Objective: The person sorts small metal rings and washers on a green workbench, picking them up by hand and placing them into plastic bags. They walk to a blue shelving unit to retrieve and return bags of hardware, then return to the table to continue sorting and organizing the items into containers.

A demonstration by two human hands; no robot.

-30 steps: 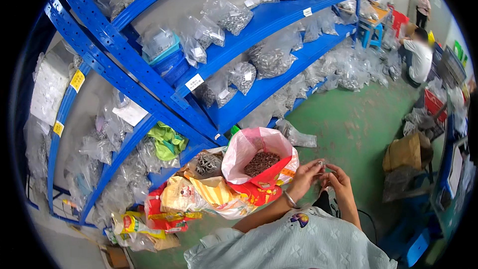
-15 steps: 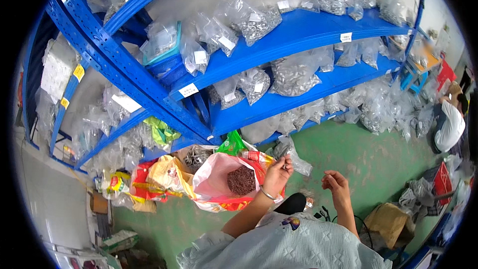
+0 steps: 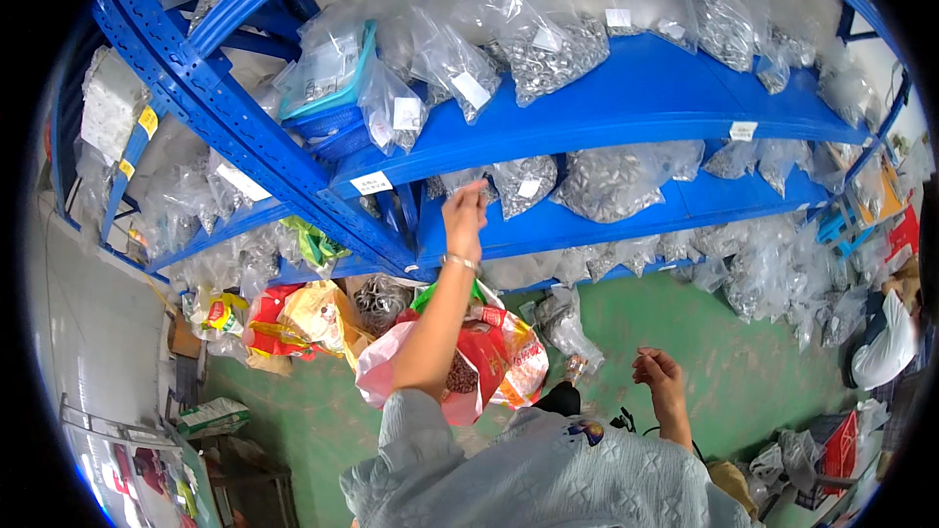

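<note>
My left hand (image 3: 466, 221) reaches up to the lower shelf, its fingers stretched out at a clear plastic bag of small metal parts (image 3: 454, 180). Whether the fingertips touch that bag, I cannot tell. Just to their right stands another clear bag of metal parts (image 3: 524, 190) with a white label. Over the green floor, my right hand (image 3: 663, 386) is held low with curled fingers; anything between them is too small to make out. Below my left forearm lies an open pink-lined sack (image 3: 381, 360) with reddish-brown granules (image 3: 462, 374) inside, partly covered by the arm.
A blue shelf rack (image 3: 606, 108) spans the far side, loaded with bags of metal parts; its slanting post (image 3: 230, 117) stands left. A grey plastic bag (image 3: 567, 328) lies on the floor. Red and yellow sacks (image 3: 308, 323) sit left. A person (image 3: 885, 342) is at the far right.
My left hand has gone from above the sack up and leftward to the shelf, its fingers now stretched out. The right hand stays about where it was. The view has shifted slightly.
</note>
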